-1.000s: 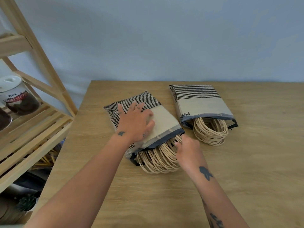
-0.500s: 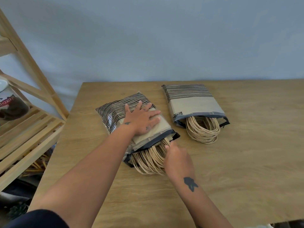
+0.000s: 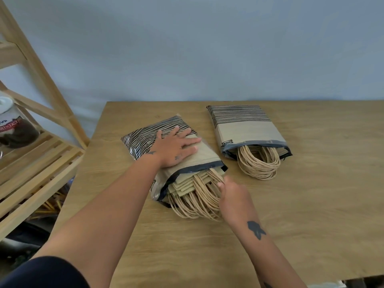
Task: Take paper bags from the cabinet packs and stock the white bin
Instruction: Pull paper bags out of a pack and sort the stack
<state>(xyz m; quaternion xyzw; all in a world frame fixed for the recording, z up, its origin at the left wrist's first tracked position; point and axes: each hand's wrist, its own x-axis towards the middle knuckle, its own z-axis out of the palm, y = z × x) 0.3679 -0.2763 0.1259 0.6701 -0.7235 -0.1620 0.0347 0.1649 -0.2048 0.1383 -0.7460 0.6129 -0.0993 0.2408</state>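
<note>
The stocking had hardly begun, by the look of it. Two packs lay on the wooden bench (image 3: 311, 204), both with their mouths open toward the person, and no white bin was in view, so nothing could be counted as delivered. Pulling bags free, carrying them off and filling the bin all seemed yet to come.

The near pack (image 3: 166, 146) sat at a slant by the bench's left side. The left hand (image 3: 174, 148) lay flat on top of it, fingers spread and pressing down, apparently to pin the plastic wrapper. The right hand (image 3: 232, 196) was at the pack's open mouth, against the bunch of twisted paper handles (image 3: 197, 202); its fingers looked curled in among the loops, though whether they actually pinched a handle could not be made out from this angle.

The paper bags (image 3: 187, 183) were tan kraft, folded flat and stacked tight, with black stripes across the far end, their top edges poking from a clear sleeve edged in dark tape. The second pack (image 3: 247, 127) lay just to the right, apart from the first, untouched, its handles spilling out in a neat coil.
</note>
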